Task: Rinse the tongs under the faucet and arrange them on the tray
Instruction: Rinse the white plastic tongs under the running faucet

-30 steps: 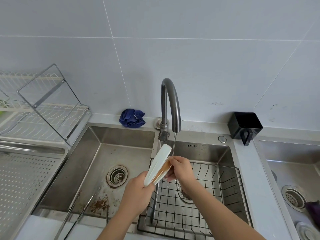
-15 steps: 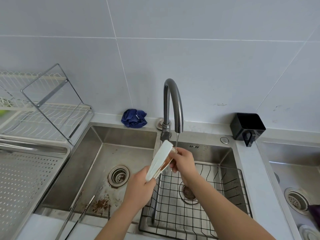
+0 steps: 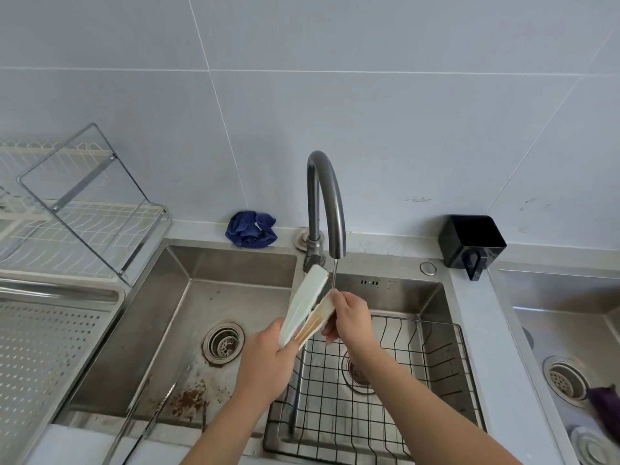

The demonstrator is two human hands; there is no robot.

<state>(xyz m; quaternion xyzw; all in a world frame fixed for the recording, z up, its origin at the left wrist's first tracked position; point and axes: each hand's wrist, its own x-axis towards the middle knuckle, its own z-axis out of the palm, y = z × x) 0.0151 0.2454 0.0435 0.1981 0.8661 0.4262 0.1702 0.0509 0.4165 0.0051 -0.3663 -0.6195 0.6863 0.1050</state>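
A pair of white tongs (image 3: 307,305) with a tan inner face is held tilted, its upper end close under the spout of a curved metal faucet (image 3: 327,203). A thin stream of water falls just beside that upper end, onto the lower arm. The left hand (image 3: 268,360) is clamped around the lower end of the tongs. The right hand (image 3: 350,317) pinches the lower arm near its tip, fingers closed on it, right where the water lands. Both hands are over the divide between two steel sink basins; the right basin holds a black wire basket (image 3: 369,391). To the far left sits a perforated metal tray (image 3: 40,357), with a wire dish rack (image 3: 84,223) behind it. A blue cloth (image 3: 251,228) lies on the ledge near the faucet.

This looks like the rinsing step, midway. Next, the tongs likely need turning so water reaches every face, then carrying well left to the tray.
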